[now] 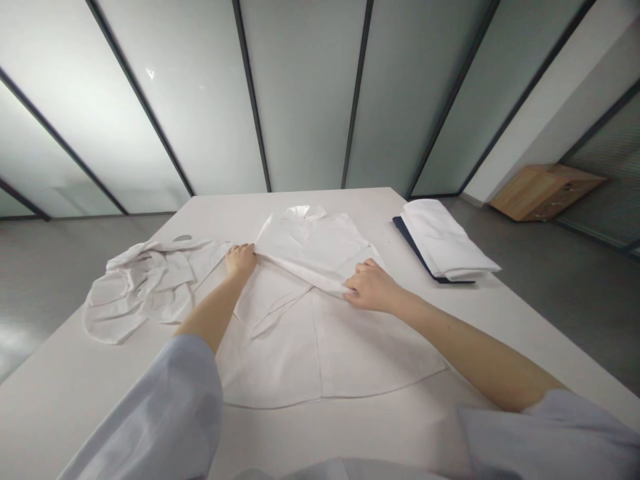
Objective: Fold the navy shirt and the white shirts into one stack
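A white garment (330,353), apparently a shirt or coat, lies spread on the table with its hem toward me and its collar at the far end. My left hand (242,260) pinches a folded edge of it on the left side. On the right, my right hand (371,287) grips the same fold lower down, fingers closed on the cloth. Between the two hands the fold runs slantwise across the garment. The fingertips of both hands are partly hidden by the fabric.
A crumpled white garment (150,280) lies on the left of the white table (280,440), a small grey object (183,237) just behind it. Folded white cloth (445,240) rests on a dark blue item (415,247) at the right. A wooden cabinet (545,190) stands beyond, near frosted glass panels.
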Tool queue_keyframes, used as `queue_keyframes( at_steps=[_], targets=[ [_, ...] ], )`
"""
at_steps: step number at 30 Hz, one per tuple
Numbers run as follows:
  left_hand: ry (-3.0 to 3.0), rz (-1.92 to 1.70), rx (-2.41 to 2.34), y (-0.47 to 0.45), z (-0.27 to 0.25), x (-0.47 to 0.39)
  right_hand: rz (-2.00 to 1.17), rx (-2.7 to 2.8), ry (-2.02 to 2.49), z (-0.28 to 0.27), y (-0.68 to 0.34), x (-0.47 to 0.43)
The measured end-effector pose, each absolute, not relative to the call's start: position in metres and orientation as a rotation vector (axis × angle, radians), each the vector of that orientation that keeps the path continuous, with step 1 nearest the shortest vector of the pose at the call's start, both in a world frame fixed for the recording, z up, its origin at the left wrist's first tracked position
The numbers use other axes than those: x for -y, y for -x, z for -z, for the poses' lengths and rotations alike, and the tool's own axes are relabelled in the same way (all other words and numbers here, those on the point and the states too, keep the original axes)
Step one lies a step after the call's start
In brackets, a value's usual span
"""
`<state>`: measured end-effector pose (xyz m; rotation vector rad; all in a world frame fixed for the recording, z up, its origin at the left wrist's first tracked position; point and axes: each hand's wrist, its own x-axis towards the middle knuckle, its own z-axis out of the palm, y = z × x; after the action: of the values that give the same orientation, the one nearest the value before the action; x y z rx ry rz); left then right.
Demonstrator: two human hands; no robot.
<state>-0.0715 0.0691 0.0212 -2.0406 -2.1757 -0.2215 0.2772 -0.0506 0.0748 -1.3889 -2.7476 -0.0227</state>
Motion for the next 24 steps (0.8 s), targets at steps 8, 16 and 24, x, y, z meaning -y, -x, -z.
queue_keyframes(
  at_steps=[8, 16, 24],
  targets=[
    [2.090, 0.129, 2.175, 0.076, -0.019, -0.064, -0.499, 2.264, 1.516, -0.068, -0.301, 0.034],
    [2.099, 0.189, 2.173, 0.077, -0.015, -0.065, -0.764, 2.214, 1.629, -0.019, -0.322, 0.002],
    [2.112, 0.233, 2.195, 0.080, -0.012, -0.068, -1.266, 2.093, 1.281, -0.056, -0.333, 0.020]
  ],
)
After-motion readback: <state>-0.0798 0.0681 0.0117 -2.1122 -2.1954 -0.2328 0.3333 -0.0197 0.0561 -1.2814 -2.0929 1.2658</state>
